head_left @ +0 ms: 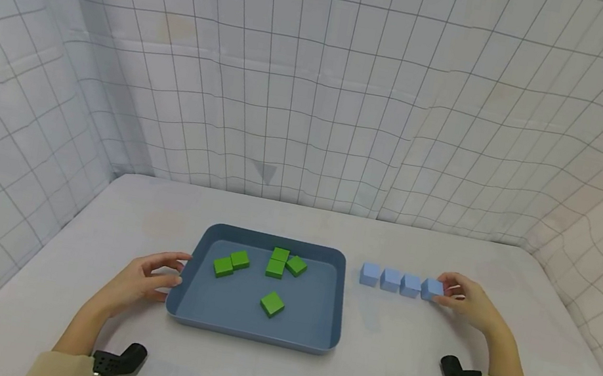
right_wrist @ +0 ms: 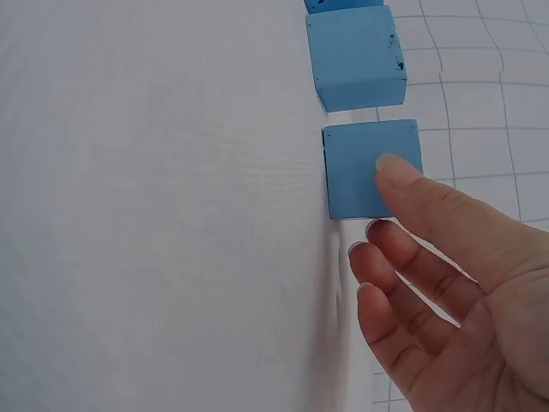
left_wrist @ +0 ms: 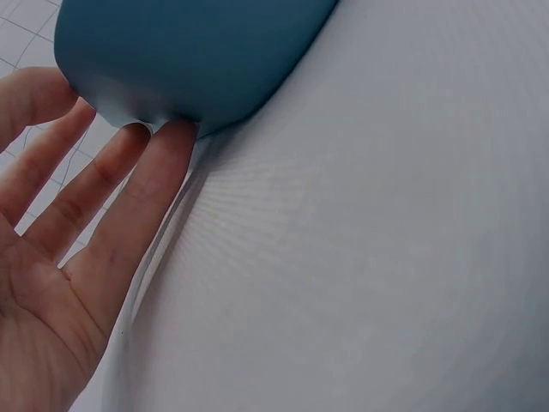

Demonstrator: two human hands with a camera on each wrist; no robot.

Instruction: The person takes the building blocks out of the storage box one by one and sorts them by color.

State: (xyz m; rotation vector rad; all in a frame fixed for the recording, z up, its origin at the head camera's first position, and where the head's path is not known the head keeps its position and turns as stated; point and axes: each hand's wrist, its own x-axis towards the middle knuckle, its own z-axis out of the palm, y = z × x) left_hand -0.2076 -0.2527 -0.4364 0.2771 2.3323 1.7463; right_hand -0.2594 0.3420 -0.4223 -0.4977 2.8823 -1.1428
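A blue-grey tray (head_left: 302, 328) stands on the white table with several green blocks (head_left: 272, 304) in it. My left hand (head_left: 139, 280) is at its left side, fingertips against the outer wall of the tray (left_wrist: 189, 60) in the left wrist view. To the right of the tray, several light blue cubes (head_left: 390, 280) form a row. My right hand (head_left: 468, 300) pinches the rightmost blue cube (head_left: 431, 289). In the right wrist view the thumb lies over one face of this cube (right_wrist: 356, 172); the index finger is largely hidden behind it, and the other fingers curl beside it.
Hanging white cloth with a dark grid (head_left: 316, 97) encloses the back and both sides of the table (head_left: 223, 371). A black wrist device (head_left: 119, 360) sits at the left cuff, and another black wrist device (head_left: 460, 373) at the right cuff.
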